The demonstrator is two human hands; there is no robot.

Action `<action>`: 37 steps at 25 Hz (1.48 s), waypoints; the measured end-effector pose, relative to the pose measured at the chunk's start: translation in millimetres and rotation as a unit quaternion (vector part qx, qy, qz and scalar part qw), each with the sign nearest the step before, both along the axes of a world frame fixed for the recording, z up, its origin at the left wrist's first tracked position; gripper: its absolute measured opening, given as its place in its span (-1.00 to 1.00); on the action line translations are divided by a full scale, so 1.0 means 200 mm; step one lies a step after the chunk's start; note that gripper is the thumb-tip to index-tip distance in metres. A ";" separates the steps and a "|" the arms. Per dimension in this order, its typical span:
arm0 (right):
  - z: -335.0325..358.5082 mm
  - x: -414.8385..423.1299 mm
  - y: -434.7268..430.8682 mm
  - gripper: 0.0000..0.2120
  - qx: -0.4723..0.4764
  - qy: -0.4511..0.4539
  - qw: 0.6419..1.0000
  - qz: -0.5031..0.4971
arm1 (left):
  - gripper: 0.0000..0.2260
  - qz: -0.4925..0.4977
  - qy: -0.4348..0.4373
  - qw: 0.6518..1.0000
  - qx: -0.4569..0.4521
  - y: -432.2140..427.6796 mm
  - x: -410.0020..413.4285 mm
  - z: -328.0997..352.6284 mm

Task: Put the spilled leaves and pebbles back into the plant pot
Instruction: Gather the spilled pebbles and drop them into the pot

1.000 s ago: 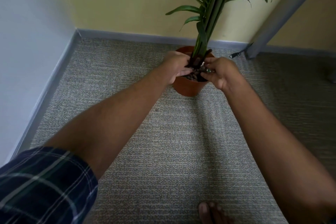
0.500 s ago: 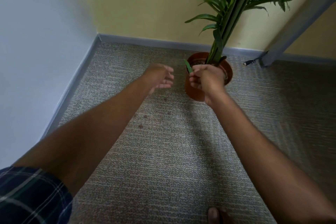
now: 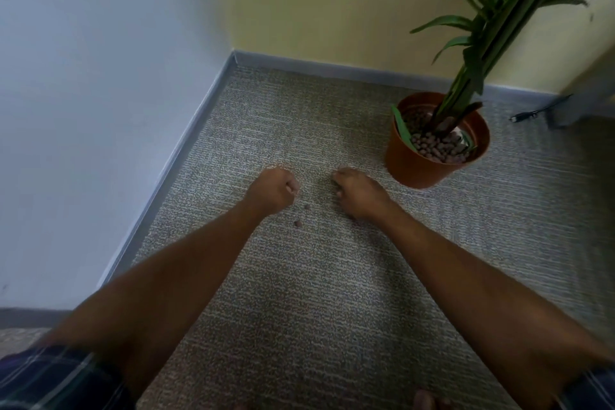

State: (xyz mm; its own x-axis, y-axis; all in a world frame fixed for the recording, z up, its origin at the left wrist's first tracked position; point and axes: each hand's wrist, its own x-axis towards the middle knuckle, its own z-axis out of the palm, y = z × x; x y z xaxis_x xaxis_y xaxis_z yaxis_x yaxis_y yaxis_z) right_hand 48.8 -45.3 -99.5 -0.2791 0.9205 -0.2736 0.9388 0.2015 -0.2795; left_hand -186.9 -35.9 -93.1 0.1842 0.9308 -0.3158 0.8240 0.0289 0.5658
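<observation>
A terracotta plant pot point(image 3: 407, 165) stands on the carpet at the right, filled with brown pebbles point(image 3: 436, 146) around a tall green plant point(image 3: 479, 33). A loose green leaf point(image 3: 401, 126) leans inside the pot's left rim. Two spilled pebbles point(image 3: 307, 207) lie on the carpet between my wrists. My left hand point(image 3: 273, 191) and my right hand point(image 3: 357, 191) both rest knuckles-up on the carpet left of the pot. Their fingers are curled under, and whatever lies beneath them is hidden.
The pot sits near a room corner, with a white wall on the left and a yellow wall behind, both with grey skirting point(image 3: 186, 146). A black cable plug point(image 3: 522, 116) lies by a grey post point(image 3: 585, 90) right of the pot. My toes point(image 3: 424, 401) show at the bottom edge.
My right hand left the pot rim, leaving the leaf in the pot. Both hands dropped to the carpet where the pebbles lie. The view swung left.
</observation>
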 end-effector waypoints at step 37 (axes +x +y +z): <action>0.04 -0.19 -0.21 -0.87 -0.163 0.515 0.765 -0.351 | -0.83 0.223 -0.332 0.910 -0.109 -0.23 0.10 0.01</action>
State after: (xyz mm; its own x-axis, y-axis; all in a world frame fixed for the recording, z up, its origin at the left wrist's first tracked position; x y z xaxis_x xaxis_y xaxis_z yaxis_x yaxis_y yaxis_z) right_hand 11.0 -87.1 -90.8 0.0305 0.8719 -0.4887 0.0318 -0.4895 -0.8714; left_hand -167.0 -81.8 -91.6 0.0203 0.8886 -0.4582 0.1803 0.4475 0.8759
